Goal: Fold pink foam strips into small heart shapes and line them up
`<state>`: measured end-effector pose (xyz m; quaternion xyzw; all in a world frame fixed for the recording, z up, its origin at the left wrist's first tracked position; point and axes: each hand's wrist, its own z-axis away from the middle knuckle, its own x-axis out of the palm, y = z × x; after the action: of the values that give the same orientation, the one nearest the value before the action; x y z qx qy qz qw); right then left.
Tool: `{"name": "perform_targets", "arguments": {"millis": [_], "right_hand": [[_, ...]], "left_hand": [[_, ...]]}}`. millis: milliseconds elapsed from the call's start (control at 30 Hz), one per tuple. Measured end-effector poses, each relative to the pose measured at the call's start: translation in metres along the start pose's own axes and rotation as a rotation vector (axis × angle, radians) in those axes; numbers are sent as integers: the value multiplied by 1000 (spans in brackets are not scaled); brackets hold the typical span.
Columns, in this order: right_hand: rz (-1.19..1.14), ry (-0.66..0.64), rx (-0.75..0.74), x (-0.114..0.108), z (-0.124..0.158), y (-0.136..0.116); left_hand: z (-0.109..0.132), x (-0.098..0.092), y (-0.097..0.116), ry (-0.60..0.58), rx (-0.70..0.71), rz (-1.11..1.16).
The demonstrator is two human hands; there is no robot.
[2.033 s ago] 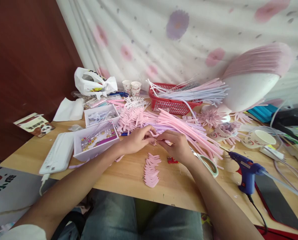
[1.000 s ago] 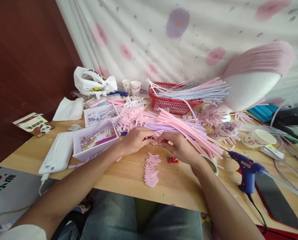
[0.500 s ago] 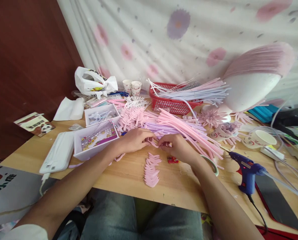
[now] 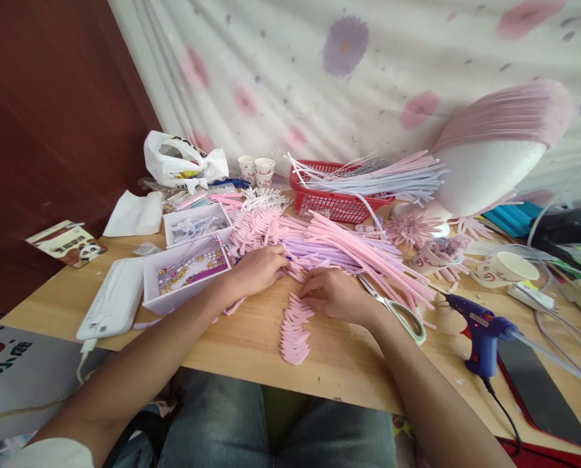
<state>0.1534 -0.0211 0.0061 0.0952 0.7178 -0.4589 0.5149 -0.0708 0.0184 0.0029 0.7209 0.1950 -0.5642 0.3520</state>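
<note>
My left hand (image 4: pixel 262 268) is at the front of a pile of short pink pipe cleaner pieces (image 4: pixel 254 231), fingers curled and pressed together. Whatever lies between those fingertips is hidden. My right hand (image 4: pixel 333 296) reaches down to the top of a row of V-bent pink pipe cleaner pieces (image 4: pixel 295 335) stacked on the table. Its thumb and fingers pinch a bent pink piece at the row's upper end. Behind both hands lie long pink pipe cleaners (image 4: pixel 353 244) and purple ones (image 4: pixel 314 249). Scissors (image 4: pixel 402 317) rest beside my right forearm.
White boxes of beads and gems (image 4: pixel 186 276) stand left, near a white power bank (image 4: pixel 111 299). A red basket (image 4: pixel 329 205) holds more pipe cleaners. At right are a blue glue gun (image 4: pixel 485 331), a phone (image 4: pixel 544 390) and a paper cup (image 4: pixel 505 270).
My hands were together over a pink piece and have moved apart. The right hand came down to the row, and the left shifted left to the pile. More of the scissors shows.
</note>
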Motion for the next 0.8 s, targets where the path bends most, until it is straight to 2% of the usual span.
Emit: {"name": "perform_targets", "arguments": {"millis": [267,367,467,667,800], "right_hand": [[49,200,50,-3,-2,-2],[52,350,2,-4,-2,-2],[26,468,-84,-4,-1,-1],[-15,451,-124,2,-3,4],[-50,507,-70,3,-4,3]], "left_hand": [[0,9,-3,18,11,-12],[1,6,-1,56,-6,0],[2,2,4,102,-10,109],[0,2,19,124,-37,489],[1,0,26,216,-68,604]]}}
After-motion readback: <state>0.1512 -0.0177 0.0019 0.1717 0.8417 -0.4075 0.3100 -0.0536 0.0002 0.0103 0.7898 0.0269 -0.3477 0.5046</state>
